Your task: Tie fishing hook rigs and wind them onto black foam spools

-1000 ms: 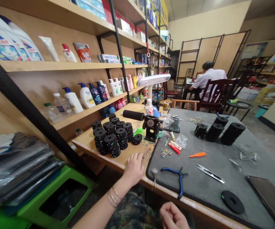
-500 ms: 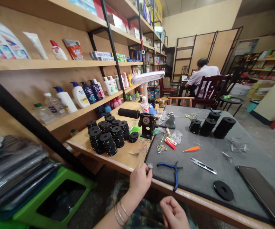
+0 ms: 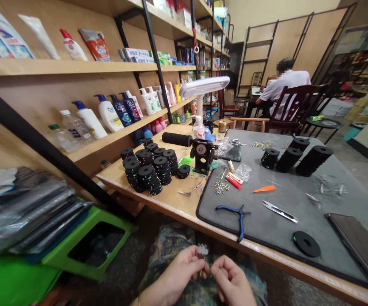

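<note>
Two hands were recorded low in view, over the lap and below the table (image 3: 174,203) edge. The left hand (image 3: 179,276) was pinched shut on a small white tuft (image 3: 202,250), which was held upright between the hands, just under the table's near edge. The right hand (image 3: 231,282) was curled just beside it, fingertips close to the tuft's stem; whether anything was gripped could not be told. On the grey mat (image 3: 298,195) were noted blue pliers (image 3: 235,214) nearest the hands, with snips (image 3: 279,211) and a black disc (image 3: 305,243) further right.
</note>
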`<state>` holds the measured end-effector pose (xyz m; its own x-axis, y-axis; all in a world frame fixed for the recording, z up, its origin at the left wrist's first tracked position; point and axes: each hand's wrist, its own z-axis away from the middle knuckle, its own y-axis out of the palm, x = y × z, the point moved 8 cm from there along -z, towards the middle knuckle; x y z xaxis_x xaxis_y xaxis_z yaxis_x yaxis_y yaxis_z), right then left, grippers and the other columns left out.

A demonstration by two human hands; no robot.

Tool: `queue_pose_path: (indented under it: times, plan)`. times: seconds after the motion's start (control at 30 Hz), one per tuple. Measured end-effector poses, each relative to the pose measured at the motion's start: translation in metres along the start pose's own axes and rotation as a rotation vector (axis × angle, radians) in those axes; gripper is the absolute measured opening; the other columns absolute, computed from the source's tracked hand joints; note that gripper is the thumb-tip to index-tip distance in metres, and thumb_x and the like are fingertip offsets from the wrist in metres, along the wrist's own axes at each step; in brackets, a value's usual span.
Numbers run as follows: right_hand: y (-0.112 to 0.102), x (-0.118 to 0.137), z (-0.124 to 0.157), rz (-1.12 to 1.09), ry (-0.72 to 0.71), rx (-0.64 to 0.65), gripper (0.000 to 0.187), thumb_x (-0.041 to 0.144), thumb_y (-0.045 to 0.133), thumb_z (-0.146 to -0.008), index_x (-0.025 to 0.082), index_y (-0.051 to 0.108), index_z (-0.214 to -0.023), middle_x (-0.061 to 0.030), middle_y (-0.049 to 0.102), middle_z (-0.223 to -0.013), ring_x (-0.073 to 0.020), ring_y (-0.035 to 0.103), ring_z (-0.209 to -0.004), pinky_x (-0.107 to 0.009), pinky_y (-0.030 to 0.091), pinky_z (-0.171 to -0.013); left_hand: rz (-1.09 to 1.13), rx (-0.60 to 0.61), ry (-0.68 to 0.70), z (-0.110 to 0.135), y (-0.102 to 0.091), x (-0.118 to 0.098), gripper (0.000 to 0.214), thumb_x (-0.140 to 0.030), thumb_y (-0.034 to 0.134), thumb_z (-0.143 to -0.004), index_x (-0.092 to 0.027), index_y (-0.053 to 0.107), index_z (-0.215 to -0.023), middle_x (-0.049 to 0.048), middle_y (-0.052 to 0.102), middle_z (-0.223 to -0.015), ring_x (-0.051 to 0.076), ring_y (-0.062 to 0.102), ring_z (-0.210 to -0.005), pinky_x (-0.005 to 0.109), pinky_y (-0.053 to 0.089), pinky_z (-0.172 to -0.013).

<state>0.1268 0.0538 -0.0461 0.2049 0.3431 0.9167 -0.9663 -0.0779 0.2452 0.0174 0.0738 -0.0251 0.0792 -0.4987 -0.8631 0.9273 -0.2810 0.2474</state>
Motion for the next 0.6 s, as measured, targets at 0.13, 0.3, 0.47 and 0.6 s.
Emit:
queue_pose_path:
  times: [0.13, 0.3, 0.47, 0.6]
  plan:
    - [-0.003, 0.007, 0.001, 0.032, 0.015, -0.083, 0.050, 0.067, 0.065, -0.065, 0.020, 0.050, -0.064, 0.0117, 0.039, -0.040, -0.0039, 0.024, -0.035, -0.018, 0.016, -0.037, 0.075, 0.007, -0.082, 0.000, 0.003, 0.011, 0.019, -0.022, 0.062, -0.068, -0.014, 0.053, -0.084, 0.0013, 0.066, -0.070, 0.008, 0.055, -0.056, 0.020, 0.025, -0.048]
    - [-0.007, 0.013, 0.000, 0.050, 0.021, -0.146, 0.053, 0.069, 0.066, -0.061, 0.019, 0.053, -0.066, 0.0103, 0.042, -0.037, -0.0054, 0.027, -0.035, -0.019, 0.018, -0.039, 0.054, 0.035, -0.074, 0.002, 0.009, 0.009, 0.019, -0.025, 0.061, -0.070, -0.015, 0.052, -0.083, -0.0006, 0.064, -0.065, 0.007, 0.051, -0.051, 0.020, 0.032, -0.050]
    - [-0.009, 0.014, 0.002, 0.064, 0.033, -0.165, 0.052, 0.068, 0.066, -0.063, 0.018, 0.055, -0.067, 0.0095, 0.043, -0.036, -0.0054, 0.028, -0.035, -0.018, 0.019, -0.038, -0.055, 0.015, -0.031, 0.003, 0.008, 0.007, 0.014, -0.023, 0.057, -0.072, -0.016, 0.047, -0.079, -0.0014, 0.063, -0.062, 0.007, 0.050, -0.049, 0.021, 0.033, -0.049]
    - [-0.009, 0.014, 0.001, 0.056, 0.029, -0.168, 0.050, 0.067, 0.067, -0.063, 0.018, 0.056, -0.068, 0.0090, 0.044, -0.036, -0.0060, 0.030, -0.035, -0.019, 0.020, -0.038, -0.095, 0.016, 0.008, 0.000, 0.008, 0.008, 0.013, -0.023, 0.056, -0.074, -0.018, 0.045, -0.079, -0.0017, 0.063, -0.062, 0.008, 0.051, -0.050, 0.021, 0.034, -0.049]
